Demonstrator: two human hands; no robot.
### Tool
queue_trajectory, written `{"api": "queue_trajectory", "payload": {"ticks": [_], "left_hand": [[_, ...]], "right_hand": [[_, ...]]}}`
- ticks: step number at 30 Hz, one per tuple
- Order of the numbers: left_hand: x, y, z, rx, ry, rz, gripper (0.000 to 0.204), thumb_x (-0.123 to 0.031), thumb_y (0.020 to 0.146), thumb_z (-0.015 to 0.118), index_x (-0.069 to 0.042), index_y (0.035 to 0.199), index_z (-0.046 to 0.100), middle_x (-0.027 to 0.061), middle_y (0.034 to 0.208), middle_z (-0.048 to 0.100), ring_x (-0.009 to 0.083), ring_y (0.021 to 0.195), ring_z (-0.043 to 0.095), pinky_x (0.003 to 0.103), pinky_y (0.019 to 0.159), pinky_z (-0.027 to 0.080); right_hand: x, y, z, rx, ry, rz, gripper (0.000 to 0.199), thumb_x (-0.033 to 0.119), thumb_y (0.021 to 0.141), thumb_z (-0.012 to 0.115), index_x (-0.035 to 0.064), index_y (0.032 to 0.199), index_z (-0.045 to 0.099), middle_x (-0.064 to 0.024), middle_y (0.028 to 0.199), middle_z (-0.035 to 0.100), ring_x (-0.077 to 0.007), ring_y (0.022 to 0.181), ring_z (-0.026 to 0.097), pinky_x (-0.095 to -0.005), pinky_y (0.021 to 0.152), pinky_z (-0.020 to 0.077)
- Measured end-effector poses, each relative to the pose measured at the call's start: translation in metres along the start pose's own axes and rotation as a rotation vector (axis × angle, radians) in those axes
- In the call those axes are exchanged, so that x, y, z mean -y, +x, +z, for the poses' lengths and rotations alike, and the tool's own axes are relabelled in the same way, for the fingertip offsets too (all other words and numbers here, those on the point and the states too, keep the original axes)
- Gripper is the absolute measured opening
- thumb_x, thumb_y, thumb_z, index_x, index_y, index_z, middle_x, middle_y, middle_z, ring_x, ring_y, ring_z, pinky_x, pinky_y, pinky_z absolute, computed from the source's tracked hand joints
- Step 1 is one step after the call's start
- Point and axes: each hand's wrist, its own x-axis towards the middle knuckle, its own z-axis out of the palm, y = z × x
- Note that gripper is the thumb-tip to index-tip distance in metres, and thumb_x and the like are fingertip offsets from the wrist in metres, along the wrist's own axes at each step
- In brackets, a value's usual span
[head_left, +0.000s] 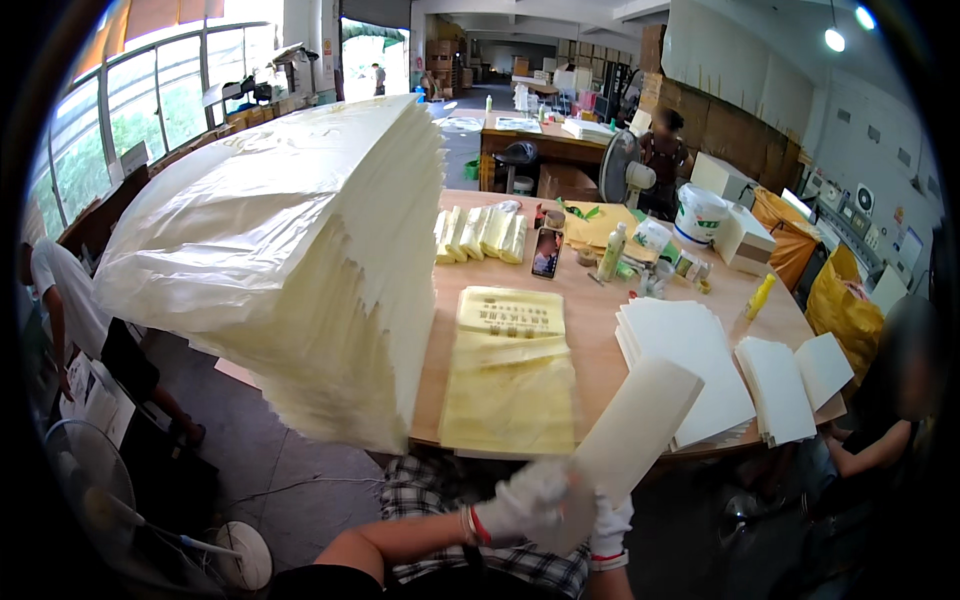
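Observation:
A narrow stack of white paper (640, 420) stands tilted above the table's front edge, in front of my body. My right hand (610, 525), in a white glove with a red-edged cuff, grips it at the lower end; its fingers are partly hidden. My left hand (525, 505), gloved the same way, is at the stack's lower left corner, and motion smears its fingers. Straight ahead lies a pile of flat yellowish plastic bags (508, 400) with printing on the top one. To the right of it are a fanned stack of large white sheets (685, 370) and a narrower stack (775, 390).
A tall pile of whitish plastic-wrapped sheets (330, 250) rises at the left. Farther back on the table (600, 310) are folded yellow bundles (482, 234), a phone (547, 252), bottles, tape rolls and a white bucket (700, 215). A person (890, 420) sits at the right.

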Motion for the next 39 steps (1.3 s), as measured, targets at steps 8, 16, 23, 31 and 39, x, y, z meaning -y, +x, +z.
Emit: {"api": "queue_trajectory", "payload": {"ticks": [8, 16, 23, 31, 39], "left_hand": [[0.074, 0.110, -0.096, -0.009, 0.371, -0.447, 0.048, -0.019, 0.077, 0.061, -0.002, 0.120, 0.049, 0.0132, 0.106, 0.059, 0.0246, 0.084, 0.058, 0.033, 0.072, 0.048], [0.128, 0.120, -0.083, -0.036, -1.117, -0.503, 0.047, -0.025, 0.090, 0.054, -0.003, 0.129, 0.040, 0.0054, 0.110, 0.061, 0.0033, 0.056, 0.039, 0.018, 0.053, 0.041], [0.149, 0.128, -0.099, -0.238, -1.065, -0.585, 0.046, -0.012, 0.088, 0.055, -0.001, 0.129, 0.038, 0.0091, 0.113, 0.059, 0.0034, 0.057, 0.046, 0.015, 0.052, 0.042], [0.136, 0.128, -0.135, -0.327, -0.937, -0.320, 0.031, -0.005, 0.086, 0.053, 0.000, 0.116, 0.047, 0.0122, 0.117, 0.055, 0.0081, 0.069, 0.053, 0.021, 0.064, 0.048], [0.179, 0.116, -0.119, -0.286, -1.207, -0.426, 0.030, -0.005, 0.085, 0.055, 0.001, 0.114, 0.047, 0.0139, 0.116, 0.055, 0.0093, 0.073, 0.055, 0.022, 0.065, 0.049]], "right_hand": [[0.036, -0.007, -0.035, -0.002, -0.357, -0.205, 0.050, 0.028, 0.079, 0.069, -0.0036, 0.113, 0.050, -0.0093, 0.100, 0.060, -0.0168, 0.088, 0.058, -0.0293, 0.078, 0.0473], [0.043, 0.004, -0.032, 0.160, -0.719, -0.486, 0.033, 0.020, 0.076, 0.069, 0.0035, 0.103, 0.060, -0.0134, 0.098, 0.061, -0.0273, 0.081, 0.062, -0.0320, 0.072, 0.0494], [0.015, 0.039, -0.020, 0.608, -1.314, -0.333, 0.018, 0.019, 0.076, 0.060, 0.0121, 0.093, 0.057, -0.0068, 0.088, 0.059, -0.0279, 0.067, 0.060, -0.0369, 0.054, 0.0476], [0.040, 0.046, -0.027, 0.712, -1.365, -0.326, 0.012, 0.015, 0.074, 0.059, 0.0113, 0.085, 0.055, -0.0072, 0.084, 0.058, -0.0275, 0.057, 0.058, -0.0387, 0.047, 0.0455], [0.060, 0.048, 0.004, 0.512, -1.274, -0.392, 0.020, 0.017, 0.077, 0.059, 0.0111, 0.096, 0.058, -0.0064, 0.093, 0.059, -0.0291, 0.064, 0.060, -0.0384, 0.054, 0.0494]]}}
